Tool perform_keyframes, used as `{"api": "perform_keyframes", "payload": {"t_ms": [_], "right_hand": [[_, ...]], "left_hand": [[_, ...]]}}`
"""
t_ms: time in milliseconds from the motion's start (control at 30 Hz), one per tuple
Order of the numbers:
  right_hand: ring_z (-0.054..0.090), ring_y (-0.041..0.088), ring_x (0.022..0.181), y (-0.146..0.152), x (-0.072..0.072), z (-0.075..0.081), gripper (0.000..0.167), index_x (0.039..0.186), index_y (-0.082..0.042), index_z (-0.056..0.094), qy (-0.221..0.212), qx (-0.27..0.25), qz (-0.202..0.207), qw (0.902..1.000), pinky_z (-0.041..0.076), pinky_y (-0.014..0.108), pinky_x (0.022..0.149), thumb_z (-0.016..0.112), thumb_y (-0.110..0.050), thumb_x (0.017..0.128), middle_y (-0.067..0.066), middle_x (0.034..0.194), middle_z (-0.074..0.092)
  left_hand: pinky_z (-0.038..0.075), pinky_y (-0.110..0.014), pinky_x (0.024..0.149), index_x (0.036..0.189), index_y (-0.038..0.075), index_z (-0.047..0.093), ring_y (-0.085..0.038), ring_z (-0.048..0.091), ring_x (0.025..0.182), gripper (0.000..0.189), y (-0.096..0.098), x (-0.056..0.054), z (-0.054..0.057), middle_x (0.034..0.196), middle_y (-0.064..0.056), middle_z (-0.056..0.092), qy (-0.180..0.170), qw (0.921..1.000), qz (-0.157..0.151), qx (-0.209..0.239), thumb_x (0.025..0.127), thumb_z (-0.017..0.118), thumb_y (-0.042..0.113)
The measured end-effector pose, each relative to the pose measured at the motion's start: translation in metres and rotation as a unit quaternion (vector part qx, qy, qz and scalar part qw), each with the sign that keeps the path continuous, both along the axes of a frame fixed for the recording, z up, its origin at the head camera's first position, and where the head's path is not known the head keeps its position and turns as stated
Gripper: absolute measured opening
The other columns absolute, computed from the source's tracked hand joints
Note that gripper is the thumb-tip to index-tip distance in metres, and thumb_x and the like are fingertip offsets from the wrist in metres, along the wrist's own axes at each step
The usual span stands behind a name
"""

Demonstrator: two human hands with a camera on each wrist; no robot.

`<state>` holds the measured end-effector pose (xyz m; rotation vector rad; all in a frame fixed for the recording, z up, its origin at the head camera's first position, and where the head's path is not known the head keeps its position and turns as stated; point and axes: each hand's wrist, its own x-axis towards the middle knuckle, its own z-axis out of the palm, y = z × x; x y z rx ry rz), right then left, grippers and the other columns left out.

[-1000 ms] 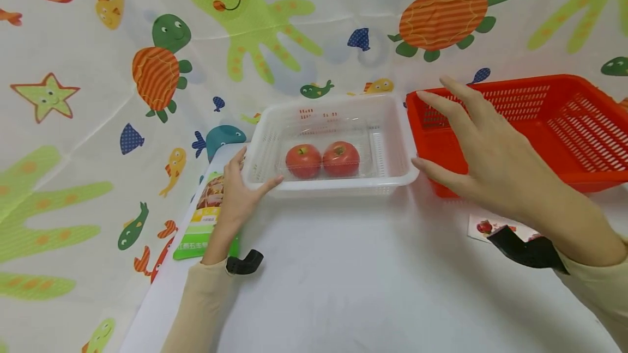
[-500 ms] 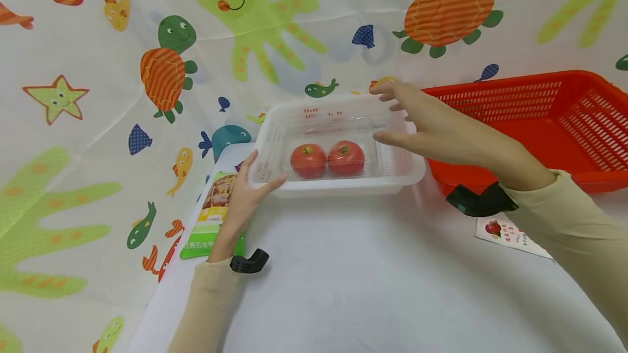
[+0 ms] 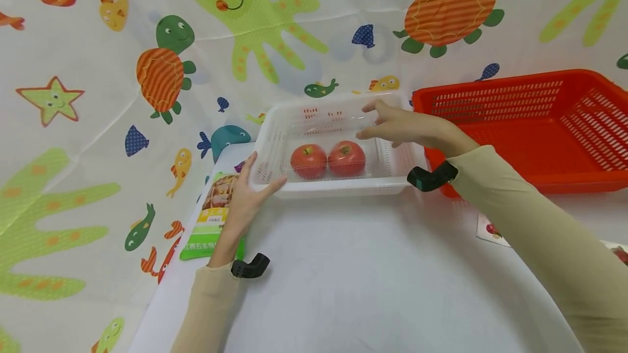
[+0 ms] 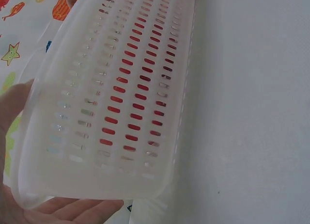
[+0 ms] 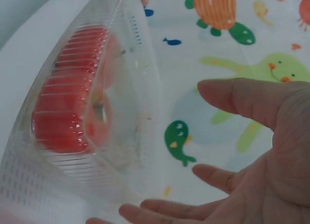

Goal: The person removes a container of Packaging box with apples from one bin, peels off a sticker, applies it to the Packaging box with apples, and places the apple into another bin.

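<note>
A white plastic basket (image 3: 343, 185) stands on the white table. Inside it lies a clear plastic box (image 5: 128, 132) with two red apples, one on the left (image 3: 308, 160) and one on the right (image 3: 346, 158). My left hand (image 3: 241, 206) holds the basket's near left corner, thumb by the front rim and fingers along the left end. Over the right part of the basket, my right hand (image 3: 412, 127) hovers with fingers spread and nothing in them. In the right wrist view, its fingertips (image 5: 131, 212) are near the box's end; contact cannot be told.
A red basket (image 3: 530, 183) stands right of the white one. Left of the left hand lies a green and yellow food packet (image 3: 206, 233). A printed card (image 3: 490, 231) lies partly under the right sleeve. A sea-animal cloth (image 3: 304, 59) hangs behind and at the left.
My right hand has moved left from over the red basket to above the white basket, its fingers tilting downward. The left hand has stayed at the white basket's corner.
</note>
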<state>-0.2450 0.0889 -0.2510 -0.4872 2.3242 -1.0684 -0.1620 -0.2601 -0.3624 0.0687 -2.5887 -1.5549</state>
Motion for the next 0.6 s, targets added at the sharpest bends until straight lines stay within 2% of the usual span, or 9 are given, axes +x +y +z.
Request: {"api": "perform_keyframes", "payload": {"t_ms": [100, 233, 433, 600], "right_hand": [[0.030, 0.044, 0.146, -0.005, -0.009, -0.009, 0.082, 0.165, -0.010, 0.008, -0.030, 0.009, -0.016, 0.9994, 0.045, 0.064, 0.108, 0.057, -0.037, 0.105, 0.023, 0.166, 0.020], [0.030, 0.046, 0.146, -0.012, -0.014, -0.018, 0.085, 0.167, -0.011, 0.004, -0.058, 0.013, -0.020, 0.9980, 0.051, 0.064, 0.101, 0.057, -0.035, 0.104, 0.021, 0.168, 0.019], [0.034, 0.043, 0.146, -0.022, -0.017, -0.027, 0.085, 0.167, -0.009, 0.002, -0.064, 0.004, -0.026, 0.9976, 0.054, 0.059, 0.100, 0.057, -0.030, 0.104, 0.023, 0.167, 0.020], [0.034, 0.041, 0.147, -0.030, -0.021, -0.031, 0.085, 0.166, -0.008, 0.001, -0.065, -0.008, -0.029, 0.9974, 0.051, 0.060, 0.104, 0.056, -0.029, 0.104, 0.022, 0.167, 0.021]], "left_hand": [[0.032, -0.070, 0.116, 0.167, 0.036, 0.022, -0.032, 0.035, 0.145, 0.095, 0.000, -0.001, 0.000, 0.170, 0.000, 0.027, 0.000, 1.0000, 0.001, -0.005, 0.091, 0.079, 0.048], [0.033, -0.068, 0.116, 0.167, 0.036, 0.022, -0.032, 0.037, 0.145, 0.095, 0.000, 0.000, 0.000, 0.170, 0.001, 0.028, 0.000, 1.0000, 0.000, 0.000, 0.091, 0.079, 0.048], [0.035, -0.066, 0.116, 0.167, 0.036, 0.022, -0.031, 0.038, 0.143, 0.095, 0.000, 0.000, 0.000, 0.170, 0.001, 0.028, 0.002, 0.9999, -0.007, 0.012, 0.091, 0.079, 0.046], [0.032, -0.070, 0.116, 0.166, 0.037, 0.023, -0.031, 0.034, 0.147, 0.094, 0.000, 0.001, 0.000, 0.171, 0.004, 0.025, 0.001, 0.9999, -0.008, 0.011, 0.092, 0.078, 0.046]]}}
